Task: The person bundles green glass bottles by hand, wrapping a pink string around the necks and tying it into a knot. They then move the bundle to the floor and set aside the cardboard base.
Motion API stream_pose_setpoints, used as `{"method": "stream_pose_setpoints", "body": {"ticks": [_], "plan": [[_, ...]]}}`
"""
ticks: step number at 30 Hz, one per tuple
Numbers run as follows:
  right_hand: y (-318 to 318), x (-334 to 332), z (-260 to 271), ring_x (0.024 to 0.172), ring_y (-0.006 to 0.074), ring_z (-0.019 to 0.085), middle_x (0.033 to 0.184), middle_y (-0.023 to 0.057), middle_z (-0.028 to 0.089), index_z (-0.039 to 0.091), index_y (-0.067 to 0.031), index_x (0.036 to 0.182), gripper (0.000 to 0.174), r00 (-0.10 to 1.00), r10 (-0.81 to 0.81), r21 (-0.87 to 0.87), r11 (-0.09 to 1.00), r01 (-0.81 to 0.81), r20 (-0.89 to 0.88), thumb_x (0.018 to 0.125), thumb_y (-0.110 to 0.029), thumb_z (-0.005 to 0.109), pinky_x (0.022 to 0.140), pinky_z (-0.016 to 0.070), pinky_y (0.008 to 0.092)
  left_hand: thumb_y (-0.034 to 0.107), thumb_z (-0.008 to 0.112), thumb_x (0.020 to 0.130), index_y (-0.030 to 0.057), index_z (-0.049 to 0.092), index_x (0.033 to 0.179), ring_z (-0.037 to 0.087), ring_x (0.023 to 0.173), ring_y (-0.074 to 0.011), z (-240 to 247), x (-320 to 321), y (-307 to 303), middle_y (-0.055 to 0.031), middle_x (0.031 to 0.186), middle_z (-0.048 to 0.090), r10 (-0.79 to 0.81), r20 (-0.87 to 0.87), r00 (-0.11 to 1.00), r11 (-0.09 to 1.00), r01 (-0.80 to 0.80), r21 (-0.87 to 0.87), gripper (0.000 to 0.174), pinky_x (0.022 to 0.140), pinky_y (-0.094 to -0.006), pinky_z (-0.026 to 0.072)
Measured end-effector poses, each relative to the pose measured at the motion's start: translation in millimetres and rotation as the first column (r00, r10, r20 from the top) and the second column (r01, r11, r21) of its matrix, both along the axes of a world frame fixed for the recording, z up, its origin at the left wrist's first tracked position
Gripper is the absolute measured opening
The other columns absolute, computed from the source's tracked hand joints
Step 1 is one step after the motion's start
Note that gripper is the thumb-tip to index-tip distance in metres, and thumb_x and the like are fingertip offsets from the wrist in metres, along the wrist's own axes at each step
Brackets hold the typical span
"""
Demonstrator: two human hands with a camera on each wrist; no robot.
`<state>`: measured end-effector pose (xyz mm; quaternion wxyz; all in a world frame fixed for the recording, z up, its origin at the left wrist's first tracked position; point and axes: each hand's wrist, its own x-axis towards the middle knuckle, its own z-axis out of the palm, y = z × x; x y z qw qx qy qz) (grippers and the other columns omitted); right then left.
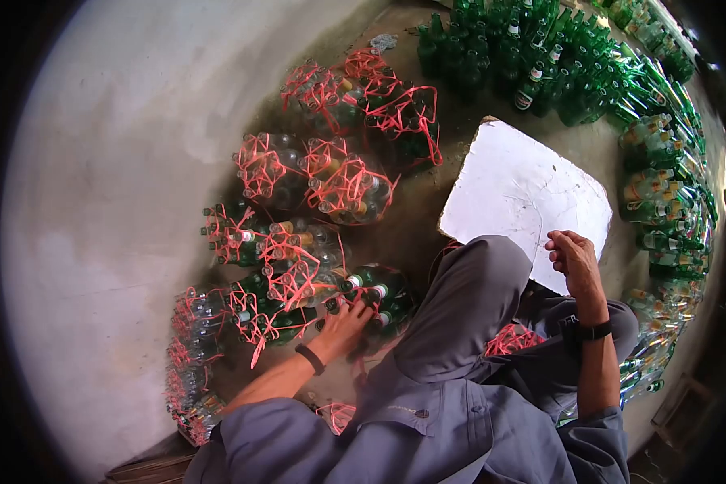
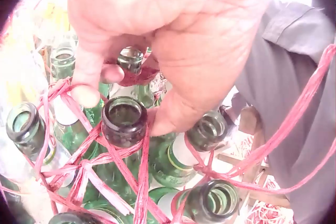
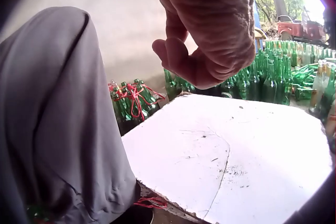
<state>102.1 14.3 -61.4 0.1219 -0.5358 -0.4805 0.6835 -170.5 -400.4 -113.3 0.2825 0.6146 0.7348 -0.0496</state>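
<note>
The bundle (image 1: 379, 292) stands on the concrete floor (image 1: 121, 161), at the near end of the rows of tied bundles (image 1: 339, 181) and just beside the raised knee (image 1: 468, 298). It is grasped from above by the left hand (image 1: 343, 327), whose fingers (image 2: 86, 85) are curled round one bottle neck (image 2: 131, 61) in its middle. For this grip to serve well, it is judged that the whole bundle is best held upright, so that the weight is shared through the lashing and not thrown on one neck. The glass should be eased clear of the neighbouring bundles, which are touched on the far side. The neck should be clasped low, under its lip, with the crossing cords caught under the fingers.

The right hand (image 1: 571, 254) is raised over the near edge of the cracked white board (image 3: 231, 155), loosely curled and holding nothing.

The bundle is made up of upright green glass bottles, some with pale labels. Their open, uncapped mouths (image 2: 125, 116) are packed close together. They are bound by red string (image 2: 142, 182) that is criss-crossed between the necks and drawn taut
</note>
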Motion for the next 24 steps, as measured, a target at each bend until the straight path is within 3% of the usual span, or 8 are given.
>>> {"method": "stream_pose_setpoints", "body": {"ticks": [7, 10, 14, 17, 20, 24], "plan": [[0.6, 5.9, -7.9, 0.065, 0.006, 0.056, 0.082, 0.0018, 0.066, 0.068, 0.0018, 0.105, 0.03, 0.997, 0.015, 0.061, 0.998, -0.02, 0.077, 0.096, -0.027, 0.065, 0.055, 0.0434, 0.0195, 0.009, 0.073, 0.072, 0.0177, 0.042, 0.149, 0.056, 0.101, -0.0391, 1.5, 19.4, -36.9, -0.0141, 0.136, 0.045, 0.029, 0.107, 0.994, 1.0, -0.027, -0.013, 0.083, 0.069, -0.0457, 0.0595], [0.6, 1.4, -7.5, 0.065, 0.0065, 0.056, 0.082, 0.0025, 0.066, 0.069, 0.0022, 0.104, 0.031, 0.994, 0.038, 0.077, 0.996, -0.046, 0.103, 0.096, -0.027, 0.065, 0.056, 0.0438, 0.0201, 0.012, 0.075, 0.071, 0.0167, 0.041, 0.149, 0.056, 0.102, -0.0411, 1.5, 19.7, -56.6, -0.0161, 0.138, 0.045, 0.071, 0.104, 0.992, 0.996, -0.064, -0.063, 0.085, 0.073, -0.048, 0.0591], [0.9, -2.6, -10.8, 0.065, 0.0072, 0.056, 0.081, 0.0032, 0.067, 0.069, 0.0024, 0.104, 0.032, 0.991, 0.074, 0.086, 0.993, -0.084, 0.113, 0.095, -0.028, 0.065, 0.055, 0.0441, 0.021, 0.014, 0.075, 0.072, 0.0149, 0.042, 0.148, 0.056, 0.104, -0.043, 8.9, 21.5, -84.5, -0.0177, 0.138, 0.044, 0.161, 0.095, 0.982, 0.979, -0.147, -0.14, 0.083, 0.078, -0.0511, 0.0577], [0.5, -4.9, -13.5, 0.064, 0.0073, 0.057, 0.081, 0.0034, 0.066, 0.069, 0.0022, 0.103, 0.032, 0.989, 0.101, 0.094, 0.989, -0.112, 0.11, 0.095, -0.028, 0.065, 0.055, 0.0443, 0.0212, 0.006, 0.077, 0.07, 0.0054, 0.049, 0.134, 0.056, 0.101, -0.0412, 8.5, 24.5, -120.6, -0.0184, 0.139, 0.043, 0.24, 0.05, 0.969, 0.964, -0.232, -0.134, 0.07, 0.076, -0.0483, 0.0582], [-1.5, -7.6, -14.9, 0.063, 0.0073, 0.057, 0.08, 0.0039, 0.066, 0.068, 0.0022, 0.102, 0.031, 0.985, 0.114, 0.098, 0.987, -0.127, 0.13, 0.095, -0.028, 0.066, 0.054, 0.044, 0.0211, 0.014, 0.073, 0.077, 0.0108, 0.05, 0.138, 0.056, 0.103, -0.0433, 10.7, 28.2, -147.3, -0.0169, 0.138, 0.045, 0.298, 0.051, 0.953, 0.944, -0.287, -0.163, 0.065, 0.081, -0.0509, 0.0559], [0.6, -5.4, -23.5, 0.062, 0.0074, 0.056, 0.08, 0.0043, 0.066, 0.068, 0.0024, 0.1, 0.031, 0.976, 0.15, 0.118, 0.979, -0.169, 0.159, 0.095, -0.028, 0.065, 0.052, 0.0432, 0.0211, 0.015, 0.075, 0.077, 0.0103, 0.052, 0.135, 0.056, 0.103, -0.0435, 6.3, 29.0, -181.3, -0.0164, 0.137, 0.046, 0.353, 0.002, 0.936, 0.918, -0.346, -0.195, 0.062, 0.087, -0.052, 0.0533]]}}
